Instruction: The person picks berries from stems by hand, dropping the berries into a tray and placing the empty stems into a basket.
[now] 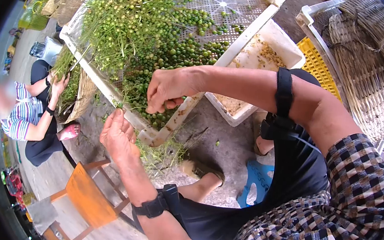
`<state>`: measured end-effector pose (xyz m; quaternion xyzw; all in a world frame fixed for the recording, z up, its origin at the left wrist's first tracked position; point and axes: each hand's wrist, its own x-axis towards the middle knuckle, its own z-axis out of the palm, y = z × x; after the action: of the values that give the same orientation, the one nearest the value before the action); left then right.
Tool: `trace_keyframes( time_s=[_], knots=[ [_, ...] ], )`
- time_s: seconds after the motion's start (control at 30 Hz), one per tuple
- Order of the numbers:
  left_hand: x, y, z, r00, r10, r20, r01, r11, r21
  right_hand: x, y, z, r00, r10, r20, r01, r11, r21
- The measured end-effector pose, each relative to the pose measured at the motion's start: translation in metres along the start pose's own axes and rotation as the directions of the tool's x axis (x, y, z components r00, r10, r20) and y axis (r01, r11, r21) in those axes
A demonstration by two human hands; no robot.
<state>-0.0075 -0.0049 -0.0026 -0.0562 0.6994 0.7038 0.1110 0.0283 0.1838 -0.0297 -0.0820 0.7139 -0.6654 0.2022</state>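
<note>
My left hand (119, 133) is closed at the near edge of a white plastic crate (162, 133), its thumb and fingertips pinching a small green sprig (119, 105). Just right of it, my right hand (171, 88) hovers over the crate's corner with curled fingers; what they hold, if anything, is hidden. Beneath and behind the right hand lie many loose round green fruits (180, 51). A big heap of thin stems with small fruits (122, 23) fills the crate's left side.
A white tub (275, 44) with brown bits stands beside the crate, near a yellow basket (322, 63) and woven mats (366, 68). At left, a seated person (29, 107) handles stems. An orange wooden chair (88, 196) and a blue stool (256, 180) are close to my legs.
</note>
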Motion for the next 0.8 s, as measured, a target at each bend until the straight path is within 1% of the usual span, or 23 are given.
trace_keyframes(
  time_s=[0.07, 0.1, 0.13, 0.17, 0.2, 0.23, 0.27, 0.33, 0.37, 0.4, 0.43, 0.47, 0.5, 0.53, 0.6, 0.63, 0.67, 0.73, 0.77, 0.8],
  knots=[
    [0.000, 0.000, -0.002, 1.000, -0.003, -0.016, 0.003, 1.000, 0.006, 0.005, 0.006, 0.007, 0.991, -0.126, 0.035, 0.130, 0.980, -0.149],
    [0.002, -0.001, -0.003, 1.000, -0.018, -0.019, 0.017, 1.000, -0.024, 0.007, 0.006, 0.008, 0.987, -0.141, -0.073, 0.131, 0.984, -0.124],
    [0.003, -0.001, -0.003, 0.999, -0.032, -0.021, 0.031, 0.998, -0.056, 0.008, 0.006, 0.006, 0.987, -0.144, -0.073, 0.135, 0.983, -0.125],
    [0.003, -0.001, -0.003, 0.999, -0.029, -0.021, 0.028, 0.998, -0.056, 0.007, 0.006, 0.003, 0.985, -0.141, -0.095, 0.140, 0.990, -0.018],
    [0.002, 0.001, -0.002, 0.999, -0.053, 0.012, 0.054, 0.996, -0.072, 0.006, 0.005, 0.001, 0.984, -0.133, -0.117, 0.144, 0.986, 0.088],
    [0.001, 0.001, -0.002, 0.996, -0.079, 0.045, 0.082, 0.993, -0.085, 0.008, 0.008, 0.002, 0.973, -0.122, -0.194, 0.145, 0.984, 0.107],
    [0.001, 0.002, -0.002, 0.996, -0.081, 0.047, 0.085, 0.993, -0.083, 0.008, 0.010, 0.001, 0.973, -0.120, -0.196, 0.143, 0.984, 0.108],
    [0.003, 0.002, -0.004, 0.998, -0.050, 0.029, 0.050, 0.999, -0.002, 0.014, 0.025, -0.008, 0.888, -0.313, -0.336, 0.330, 0.944, -0.006],
    [0.002, 0.002, -0.004, 0.998, -0.053, 0.033, 0.053, 0.999, 0.000, 0.024, 0.038, -0.013, 0.887, -0.284, -0.365, 0.258, 0.959, -0.118],
    [0.001, 0.004, -0.005, 0.994, -0.084, 0.068, 0.089, 0.993, -0.076, 0.025, 0.035, -0.016, 0.885, -0.283, -0.370, 0.257, 0.959, -0.118],
    [-0.001, 0.007, -0.005, 0.988, -0.113, 0.104, 0.127, 0.980, -0.150, 0.025, 0.033, -0.020, 0.912, -0.144, -0.384, 0.056, 0.972, -0.230],
    [-0.002, 0.009, -0.004, 0.987, -0.114, 0.109, 0.130, 0.981, -0.147, 0.025, 0.032, -0.022, 0.910, -0.002, -0.415, -0.148, 0.933, -0.329],
    [-0.003, 0.012, -0.003, 0.987, -0.113, 0.113, 0.129, 0.982, -0.137, 0.010, 0.002, -0.016, 0.845, -0.007, -0.534, -0.325, 0.787, -0.525],
    [-0.004, 0.013, -0.002, 0.987, -0.112, 0.117, 0.127, 0.984, -0.128, 0.005, -0.010, -0.014, 0.844, -0.005, -0.537, -0.328, 0.787, -0.523],
    [-0.005, 0.013, -0.003, 0.984, -0.104, 0.142, 0.120, 0.987, -0.108, -0.001, -0.022, -0.011, 0.874, -0.098, -0.475, -0.330, 0.598, -0.730],
    [-0.005, 0.014, -0.002, 0.982, -0.094, 0.163, 0.109, 0.990, -0.089, -0.003, -0.025, -0.006, 0.877, -0.114, -0.468, -0.300, 0.630, -0.716],
    [-0.006, 0.014, 0.000, 0.982, -0.091, 0.164, 0.107, 0.990, -0.088, -0.001, -0.021, -0.006, 0.875, -0.117, -0.469, -0.299, 0.631, -0.716],
    [-0.009, 0.016, 0.002, 0.975, -0.126, 0.183, 0.132, 0.991, -0.023, 0.011, -0.002, -0.001, 0.863, -0.323, -0.388, -0.099, 0.645, -0.758],
    [-0.012, 0.018, 0.006, 0.981, -0.142, 0.135, 0.142, 0.990, 0.008, 0.018, 0.006, 0.001, 0.862, -0.300, -0.409, -0.090, 0.703, -0.705],
    [-0.010, 0.012, 0.002, 0.989, -0.093, 0.115, 0.086, 0.994, 0.068, 0.020, 0.001, 0.001, 0.915, -0.111, -0.388, -0.194, 0.722, -0.665]
  ],
)
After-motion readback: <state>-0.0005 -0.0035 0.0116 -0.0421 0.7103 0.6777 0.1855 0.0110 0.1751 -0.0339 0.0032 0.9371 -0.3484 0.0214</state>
